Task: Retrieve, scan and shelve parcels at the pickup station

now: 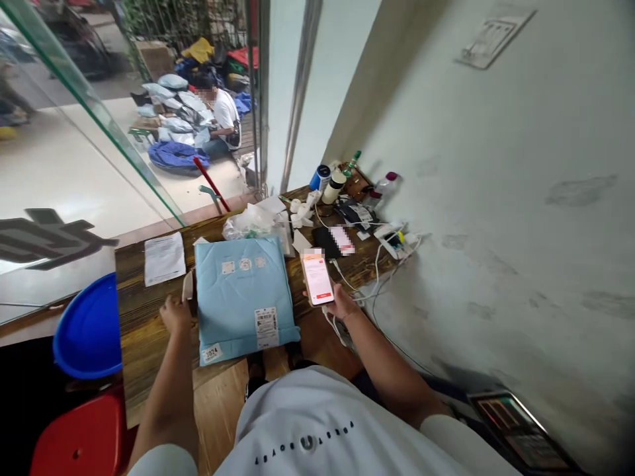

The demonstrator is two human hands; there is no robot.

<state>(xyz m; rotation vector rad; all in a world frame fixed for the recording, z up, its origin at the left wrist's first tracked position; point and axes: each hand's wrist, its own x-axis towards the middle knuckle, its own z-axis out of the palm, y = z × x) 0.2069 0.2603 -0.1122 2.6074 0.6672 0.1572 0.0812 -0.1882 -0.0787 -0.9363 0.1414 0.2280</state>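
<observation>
A light blue parcel bag (243,294) with a shipping label lies flat on the wooden table (143,344). My right hand (342,305) is closed round a smartphone (316,277), held just right of the parcel with its lit screen facing up. My left hand (174,313) rests on the table at the parcel's left edge, fingers curled, touching a small pale object (187,285) that I cannot make out.
A white paper sheet (164,258) lies left of the parcel, and clear plastic bags (251,223) behind it. Bottles, cups, a power strip (391,241) and cables crowd the table's far right by the wall. A blue basin (89,328) sits left. Another person sits outside among parcels.
</observation>
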